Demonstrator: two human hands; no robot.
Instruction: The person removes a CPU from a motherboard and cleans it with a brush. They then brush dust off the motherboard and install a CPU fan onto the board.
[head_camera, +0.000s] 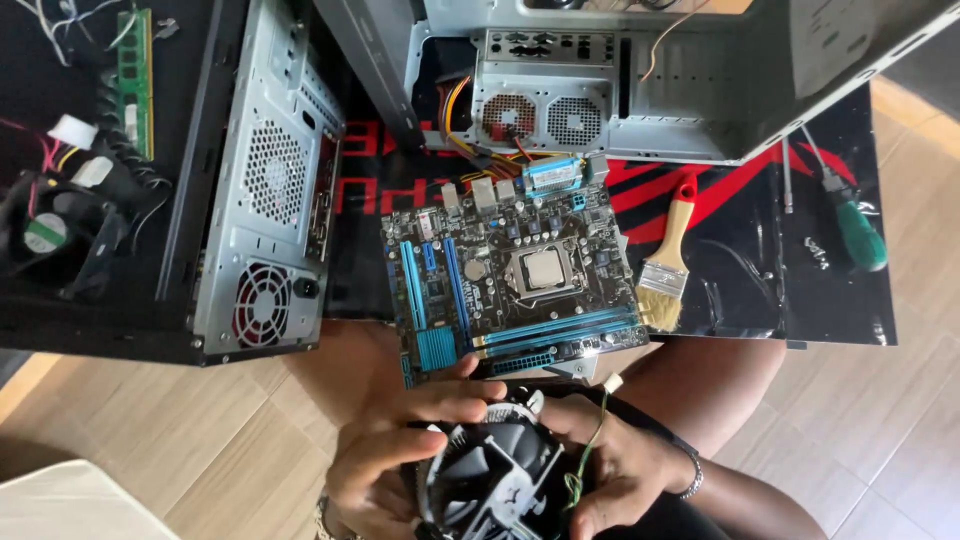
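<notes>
A black processor cooler fan (490, 475) with a thin green cable and a white plug sits between both my hands at the bottom middle. My left hand (385, 450) wraps its left side, thumb reaching over the top. My right hand (615, 470) grips its right side, the cable running past its fingers. Just beyond lies a dark motherboard (515, 280) with blue slots and a bare silver processor (542, 268) in its socket.
An open computer case (265, 190) lies at the left, another case (640, 80) at the top. A paint brush (668, 260) with a red handle and a green-handled screwdriver (855, 230) rest on the black and red mat (760, 260). A green memory stick (133, 70) lies top left.
</notes>
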